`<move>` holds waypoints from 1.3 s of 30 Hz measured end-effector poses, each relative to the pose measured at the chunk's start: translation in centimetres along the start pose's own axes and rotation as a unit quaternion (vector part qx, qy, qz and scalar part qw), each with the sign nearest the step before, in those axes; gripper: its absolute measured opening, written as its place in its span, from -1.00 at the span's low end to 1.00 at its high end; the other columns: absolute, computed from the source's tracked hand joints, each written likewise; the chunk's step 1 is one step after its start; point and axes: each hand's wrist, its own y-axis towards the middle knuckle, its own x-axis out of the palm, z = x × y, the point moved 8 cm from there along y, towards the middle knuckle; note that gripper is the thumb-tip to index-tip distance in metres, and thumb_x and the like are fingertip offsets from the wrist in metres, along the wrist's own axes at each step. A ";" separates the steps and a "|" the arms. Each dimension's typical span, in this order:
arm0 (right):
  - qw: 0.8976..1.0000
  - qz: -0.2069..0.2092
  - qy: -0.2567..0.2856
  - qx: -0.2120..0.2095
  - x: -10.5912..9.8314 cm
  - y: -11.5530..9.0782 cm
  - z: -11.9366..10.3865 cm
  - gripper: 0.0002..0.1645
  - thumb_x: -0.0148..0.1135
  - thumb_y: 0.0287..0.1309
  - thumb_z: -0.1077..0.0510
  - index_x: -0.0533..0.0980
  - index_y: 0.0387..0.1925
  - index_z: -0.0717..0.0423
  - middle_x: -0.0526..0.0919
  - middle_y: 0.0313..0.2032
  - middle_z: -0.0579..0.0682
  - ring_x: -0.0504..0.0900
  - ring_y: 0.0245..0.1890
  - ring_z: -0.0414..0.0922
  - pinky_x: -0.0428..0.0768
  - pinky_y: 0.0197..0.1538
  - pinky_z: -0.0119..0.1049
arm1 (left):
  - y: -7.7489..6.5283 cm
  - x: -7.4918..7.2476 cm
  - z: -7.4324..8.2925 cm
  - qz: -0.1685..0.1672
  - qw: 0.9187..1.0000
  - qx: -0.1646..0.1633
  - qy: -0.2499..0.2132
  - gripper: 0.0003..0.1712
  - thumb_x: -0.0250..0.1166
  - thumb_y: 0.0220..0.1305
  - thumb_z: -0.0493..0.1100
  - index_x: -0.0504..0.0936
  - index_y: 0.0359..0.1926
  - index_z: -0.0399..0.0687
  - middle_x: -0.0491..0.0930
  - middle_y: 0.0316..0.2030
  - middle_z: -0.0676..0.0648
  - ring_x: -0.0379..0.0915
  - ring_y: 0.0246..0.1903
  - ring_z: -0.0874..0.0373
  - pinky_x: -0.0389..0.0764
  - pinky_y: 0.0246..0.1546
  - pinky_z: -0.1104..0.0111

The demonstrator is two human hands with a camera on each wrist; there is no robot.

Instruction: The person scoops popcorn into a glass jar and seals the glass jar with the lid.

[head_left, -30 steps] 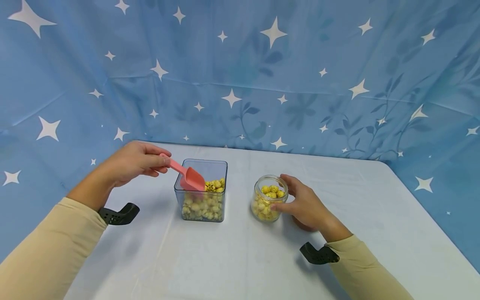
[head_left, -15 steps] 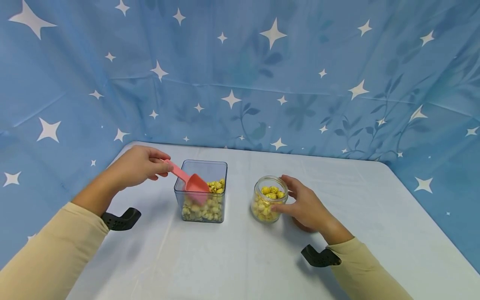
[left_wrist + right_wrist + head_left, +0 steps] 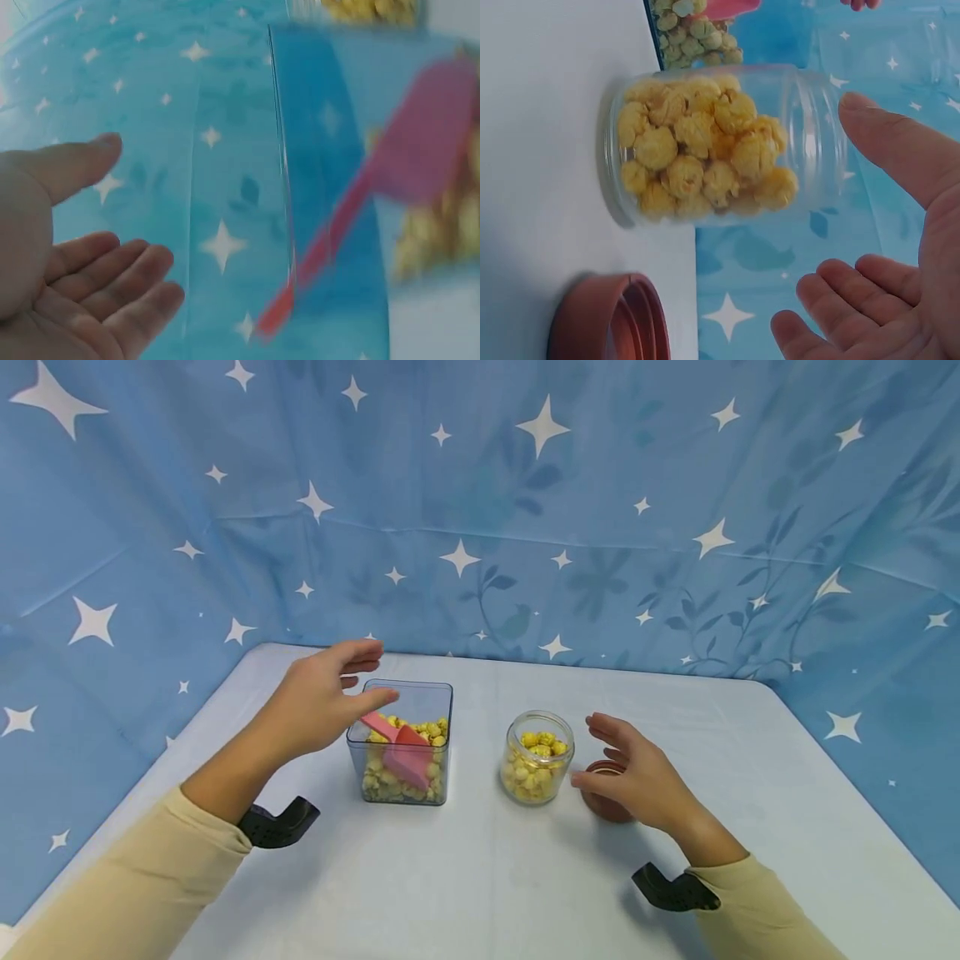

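My left hand hovers over the left rim of a clear square container, thumb and fingers spread apart with nothing between them. Inside it a pink scoop leans on yellow popcorn, its handle at the left rim. In the left wrist view the scoop shows apart from the hand's fingers. A glass jar partly filled with popcorn stands without its lid to the right. Just right of the jar, my right hand holds nothing, fingers parted. Partly behind that hand lies a reddish-brown lid.
A white cloth covers the table. Behind it hangs a blue curtain with white stars, meeting the table's back edge. Each wrist wears a black camera mount.
My left hand has let go of the scoop, which now rests in the container, and has moved right. My right hand has released the jar and drawn back right, uncovering more of the lid.
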 end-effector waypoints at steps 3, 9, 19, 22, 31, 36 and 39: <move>1.000 0.005 -0.009 0.013 -0.8 -0.7 0.3 0.04 0.52 0.10 0.04 0.17 0.47 0.23 0.29 0.40 0.26 0.40 0.31 0.26 0.41 0.29 0.13 | 0.4 1.8 1.4 -0.009 0.998 0.031 -0.045 -0.22 0.40 0.32 -0.02 0.32 0.43 -0.22 0.43 0.32 -0.18 0.39 0.28 -0.09 0.44 0.26 0.07; 0.998 0.014 -0.058 0.029 -1.8 -1.4 1.3 0.07 0.52 0.10 -0.04 0.17 0.47 0.25 0.28 0.40 0.31 0.33 0.33 0.32 0.39 0.29 0.19 | 1.3 5.6 3.5 -0.020 0.993 0.055 -0.105 -0.14 0.51 0.19 -0.07 0.33 0.43 -0.20 0.44 0.32 -0.14 0.39 0.29 0.00 0.43 0.28 0.19; 0.993 0.005 -0.102 0.053 -2.4 -3.0 4.2 0.15 0.56 0.03 -0.10 0.16 0.44 0.37 0.29 0.37 0.38 0.33 0.31 0.36 0.41 0.26 0.23 | 1.7 11.7 6.0 -0.043 0.984 0.061 -0.164 -0.14 0.51 0.19 -0.08 0.34 0.43 -0.15 0.46 0.30 -0.07 0.39 0.28 0.06 0.42 0.28 0.25; 0.992 -0.002 -0.110 0.062 -2.2 -3.3 5.0 0.20 0.58 -0.01 -0.13 0.16 0.42 0.42 0.28 0.36 0.42 0.32 0.31 0.37 0.41 0.25 0.24 | 1.8 13.7 6.2 -0.052 0.982 0.046 -0.174 -0.13 0.50 0.20 -0.05 0.32 0.45 -0.17 0.42 0.34 -0.11 0.34 0.31 0.00 0.40 0.31 0.17; 0.986 -0.032 -0.139 0.083 -1.1 -3.1 6.4 0.32 0.61 -0.11 -0.18 0.12 0.38 0.57 0.27 0.32 0.51 0.35 0.28 0.39 0.48 0.19 0.21 | 3.0 17.8 4.8 -0.045 0.977 0.003 -0.207 -0.02 0.52 0.16 0.01 0.23 0.51 -0.06 0.30 0.43 -0.05 0.17 0.42 0.05 0.28 0.37 0.07; 0.981 -0.039 -0.159 0.102 -0.7 -2.9 7.0 0.35 0.63 -0.14 -0.19 0.13 0.37 0.57 0.31 0.30 0.49 0.34 0.28 0.38 0.44 0.21 0.27 | 3.6 19.2 4.4 -0.043 0.974 0.001 -0.223 0.08 0.58 0.07 0.03 0.21 0.52 -0.06 0.28 0.44 -0.04 0.14 0.43 0.04 0.26 0.39 0.07; 0.980 -0.037 -0.169 0.098 -0.5 -2.6 6.9 0.31 0.63 -0.14 -0.17 0.16 0.36 0.57 0.35 0.28 0.48 0.34 0.28 0.37 0.45 0.19 0.27 | 3.7 19.4 4.4 -0.037 0.977 0.004 -0.211 0.09 0.58 0.08 0.01 0.19 0.52 -0.09 0.27 0.44 -0.07 0.14 0.42 0.00 0.25 0.39 0.05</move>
